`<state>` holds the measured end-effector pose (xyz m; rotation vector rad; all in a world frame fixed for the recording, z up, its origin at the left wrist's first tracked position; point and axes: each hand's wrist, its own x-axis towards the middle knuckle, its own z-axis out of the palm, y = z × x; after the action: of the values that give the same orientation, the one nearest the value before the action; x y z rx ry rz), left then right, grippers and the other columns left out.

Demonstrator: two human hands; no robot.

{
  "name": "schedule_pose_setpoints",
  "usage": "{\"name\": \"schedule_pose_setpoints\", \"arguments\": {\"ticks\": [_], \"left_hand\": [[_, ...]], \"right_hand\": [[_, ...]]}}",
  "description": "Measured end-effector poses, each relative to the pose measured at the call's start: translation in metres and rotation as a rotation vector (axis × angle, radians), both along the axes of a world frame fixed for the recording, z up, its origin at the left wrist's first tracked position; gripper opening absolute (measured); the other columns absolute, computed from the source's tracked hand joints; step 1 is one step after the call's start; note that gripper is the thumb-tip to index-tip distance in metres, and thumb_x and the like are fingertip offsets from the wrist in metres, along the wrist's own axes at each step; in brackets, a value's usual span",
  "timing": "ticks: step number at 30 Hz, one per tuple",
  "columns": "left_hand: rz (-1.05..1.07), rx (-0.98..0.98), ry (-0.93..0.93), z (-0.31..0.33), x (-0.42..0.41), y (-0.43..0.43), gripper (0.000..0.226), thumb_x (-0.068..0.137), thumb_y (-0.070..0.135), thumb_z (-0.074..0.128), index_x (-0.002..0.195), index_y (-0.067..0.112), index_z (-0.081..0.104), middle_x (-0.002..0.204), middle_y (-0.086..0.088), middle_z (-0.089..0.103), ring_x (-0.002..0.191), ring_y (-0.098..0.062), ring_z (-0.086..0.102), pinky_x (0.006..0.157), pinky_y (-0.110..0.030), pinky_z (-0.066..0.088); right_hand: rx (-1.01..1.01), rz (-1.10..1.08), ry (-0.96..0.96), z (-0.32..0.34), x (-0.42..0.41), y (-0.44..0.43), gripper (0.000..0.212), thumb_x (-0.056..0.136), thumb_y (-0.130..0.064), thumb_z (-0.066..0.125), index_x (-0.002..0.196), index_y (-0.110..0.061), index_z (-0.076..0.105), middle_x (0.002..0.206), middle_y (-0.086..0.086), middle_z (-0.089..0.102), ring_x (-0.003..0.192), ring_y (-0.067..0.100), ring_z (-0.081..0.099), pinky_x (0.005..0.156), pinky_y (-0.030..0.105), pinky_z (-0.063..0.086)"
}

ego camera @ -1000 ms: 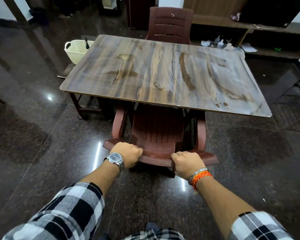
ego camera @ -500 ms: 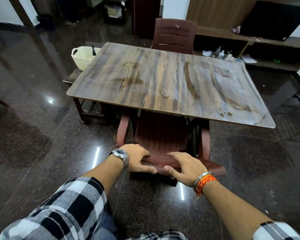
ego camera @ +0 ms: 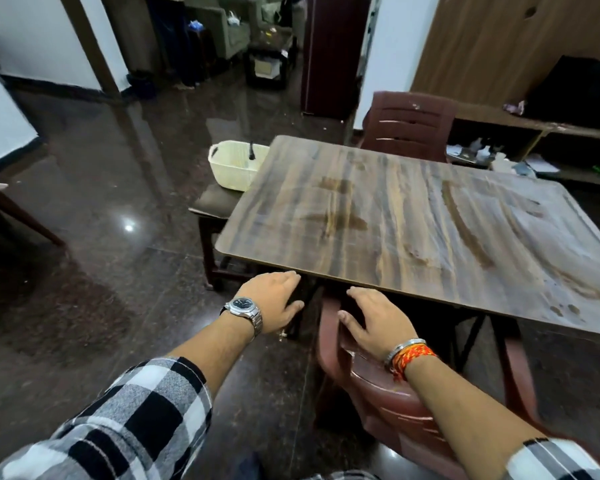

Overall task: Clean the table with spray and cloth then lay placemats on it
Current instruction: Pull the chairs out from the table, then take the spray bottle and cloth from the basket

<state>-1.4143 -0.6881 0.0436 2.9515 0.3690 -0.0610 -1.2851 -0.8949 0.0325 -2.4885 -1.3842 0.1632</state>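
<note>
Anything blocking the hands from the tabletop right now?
Nothing visible. The left hand and right hand are open at the near edge of the table. The brown chair is below the right hand, under the top.

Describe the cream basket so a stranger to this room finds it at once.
Find the wood-grain table and go to its far left corner. Beside that corner stands a dark low stool, and the basket sits on it. It is the only pale plastic thing there, among dark furniture, with a black stick poking out.
</note>
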Motion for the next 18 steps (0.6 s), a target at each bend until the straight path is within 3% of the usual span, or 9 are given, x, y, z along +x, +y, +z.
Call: {"name": "schedule_pose_setpoints", "arguments": {"ticks": [9, 18], "left_hand": [[0.19, 0.01, -0.018, -0.002, -0.009, 0.15, 0.071, 0.098, 0.048, 0.043, 0.155, 0.008, 0.026, 0.161, -0.009, 0.031, 0.145, -0.025, 0.034, 0.119, -0.038, 0.027], [0.188, -0.005, 0.054, -0.037, 0.044, 0.301, 0.073, 0.1, 0.047, 0.039, 0.157, 0.008, 0.017, 0.165, -0.01, 0.02, 0.15, -0.023, 0.025, 0.122, -0.037, 0.02]], "right_hand": [[0.109, 0.041, -0.056, 0.008, -0.005, 0.183, 0.064, 0.093, -0.047, 0.048, 0.144, -0.009, 0.036, 0.152, 0.007, 0.035, 0.143, 0.02, 0.025, 0.118, 0.032, 0.019], [0.114, 0.012, -0.024, -0.019, 0.048, 0.335, 0.064, 0.092, -0.041, 0.05, 0.144, -0.007, 0.035, 0.152, 0.009, 0.035, 0.143, 0.022, 0.026, 0.117, 0.031, 0.015]]}}
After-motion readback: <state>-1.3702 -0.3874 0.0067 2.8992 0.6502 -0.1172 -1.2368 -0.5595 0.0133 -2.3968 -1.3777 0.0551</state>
